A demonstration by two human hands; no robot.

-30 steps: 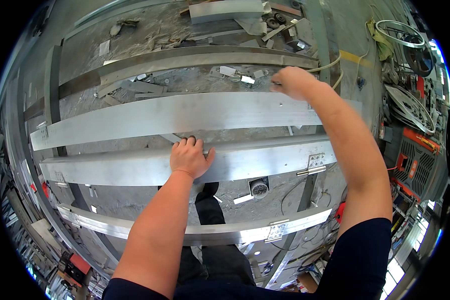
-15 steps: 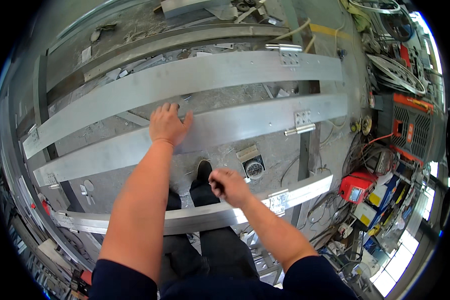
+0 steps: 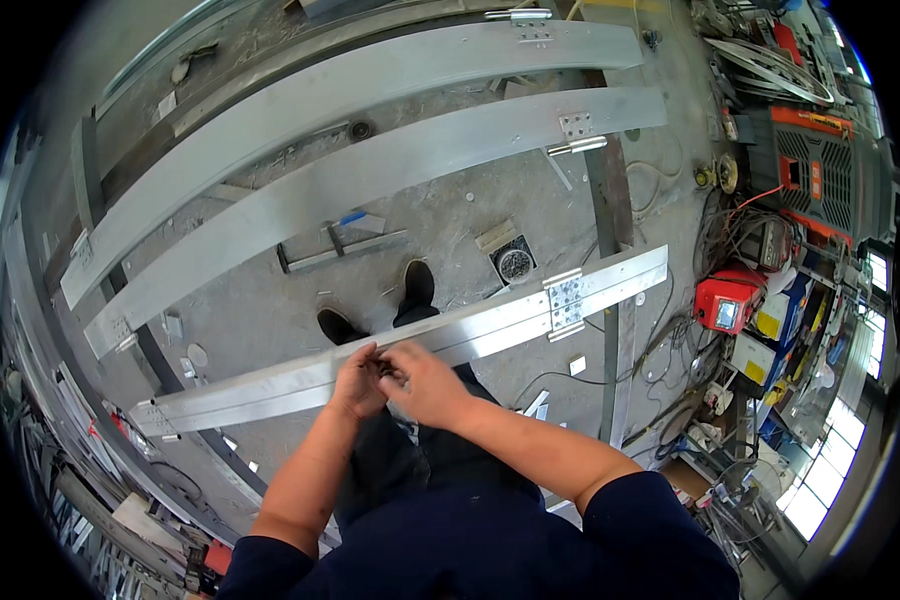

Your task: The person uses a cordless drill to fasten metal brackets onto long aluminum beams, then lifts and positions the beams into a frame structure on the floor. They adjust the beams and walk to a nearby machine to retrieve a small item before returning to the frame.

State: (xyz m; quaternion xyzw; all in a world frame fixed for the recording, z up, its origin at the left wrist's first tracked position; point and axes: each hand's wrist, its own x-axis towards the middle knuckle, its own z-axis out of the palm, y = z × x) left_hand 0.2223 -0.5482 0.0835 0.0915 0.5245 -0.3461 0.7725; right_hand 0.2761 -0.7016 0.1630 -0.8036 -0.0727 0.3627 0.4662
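Observation:
My left hand (image 3: pixel 358 382) and my right hand (image 3: pixel 426 384) meet over the near edge of a long silvery metal bar (image 3: pixel 250 391). The fingers of both are curled in, with the fingertips close together. Something small and dark shows between them, too small to name. Near its right end the bar carries a hinge (image 3: pixel 566 303) with a plate full of holes. Beyond it lie a middle metal bar (image 3: pixel 370 178) and a far metal bar (image 3: pixel 300 110), roughly side by side, with hinges at their ends.
Dark steel beams (image 3: pixel 612 195) run crosswise under the bars. A round container of small pieces (image 3: pixel 516 265) stands on the floor past my shoes (image 3: pixel 420 284). To the right are a red machine (image 3: pixel 727 302), a large orange-and-grey machine (image 3: pixel 820 175) and tangled cables (image 3: pixel 695 350).
My left hand has left the middle bar and come back to my right hand, above the near bar. The view has shifted, bringing the near bar and both shoes more fully into sight.

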